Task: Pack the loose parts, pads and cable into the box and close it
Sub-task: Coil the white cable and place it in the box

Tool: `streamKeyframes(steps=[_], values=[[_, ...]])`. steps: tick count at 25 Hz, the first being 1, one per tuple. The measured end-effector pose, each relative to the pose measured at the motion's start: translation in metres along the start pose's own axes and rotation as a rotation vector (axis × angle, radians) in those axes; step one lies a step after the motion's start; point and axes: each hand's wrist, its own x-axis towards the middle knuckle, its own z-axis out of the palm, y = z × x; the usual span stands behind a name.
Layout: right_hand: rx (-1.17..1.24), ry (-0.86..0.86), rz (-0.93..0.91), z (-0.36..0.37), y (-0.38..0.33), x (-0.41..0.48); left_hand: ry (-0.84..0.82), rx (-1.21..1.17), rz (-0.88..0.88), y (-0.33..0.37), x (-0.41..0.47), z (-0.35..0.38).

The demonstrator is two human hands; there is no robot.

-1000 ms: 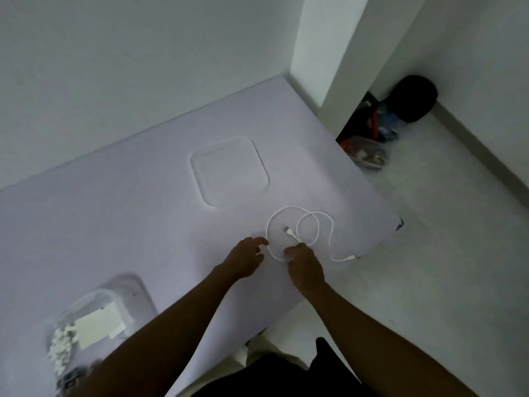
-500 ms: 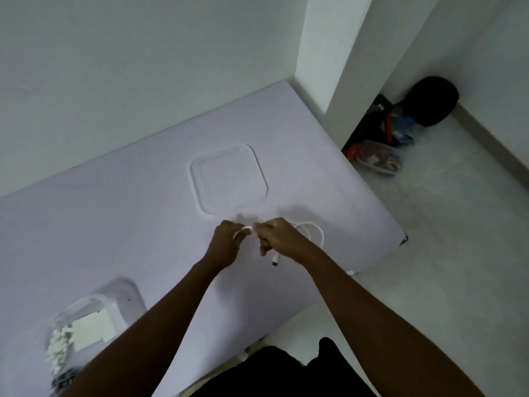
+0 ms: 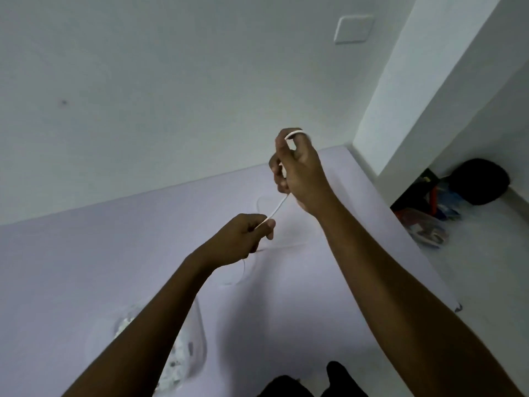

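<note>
The right hand (image 3: 297,167) was raised above the table (image 3: 86,267), fingers curled, pinching the white cable (image 3: 276,209), one turn of which looped over the top of a finger. The left hand (image 3: 243,239) sat lower and nearer the body, closed on the same cable between thumb and forefinger. A short, straight run of cable stretched taut between the two hands. Below the left hand a slack length hung down and lay in a loose curve on the table.

The step in hand appeared to be coiling the cable for packing. To do it well, each turn would be laid on the right hand's fingers at an even size while the left hand fed cable under light tension only. Hard pulling risked kinking the cable or straining the plug ends, which were not visible here. The slack on the table would need to run free, without snagging.

The clear box (image 3: 189,339) stood at the near left of the table, partly hidden by the left forearm, with small white parts (image 3: 177,359) inside. Its lid could not be made out with certainty.
</note>
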Motion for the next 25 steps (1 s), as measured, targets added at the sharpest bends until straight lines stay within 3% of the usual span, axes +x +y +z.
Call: streamKeyframes(steps=[3, 8, 11, 13, 17, 19, 22, 25], values=[[-0.469, -0.117, -0.032, 0.035, 0.006, -0.003, 0.073, 0.007, 0.116, 0.023, -0.050, -0.053], [-0.490, -0.202, -0.079, 0.128, -0.009, -0.023, 0.173, -0.092, 0.278, 0.045, -0.125, -0.130], [-0.519, -0.415, -0.045, 0.181, -0.030, -0.034, 0.251, -0.130, 0.358, 0.045, -0.157, -0.166], [-0.326, -0.541, 0.090, 0.212, -0.038, -0.044, 0.343, -0.189, 0.355, 0.033, -0.176, -0.191], [0.364, -0.813, 0.397, 0.256, -0.056, -0.066, 0.518, -0.096, 0.294, -0.006, -0.206, -0.228], [0.575, -0.854, 0.372, 0.275, -0.070, -0.070, 0.513, -0.038, 0.264, -0.021, -0.220, -0.229], [0.856, -0.759, 0.225, 0.300, -0.089, -0.071, 0.512, -0.044, 0.195, -0.040, -0.240, -0.220], [0.845, -0.534, 0.023, 0.327, -0.092, -0.059, 0.489, 0.042, 0.161, -0.046, -0.264, -0.217]])
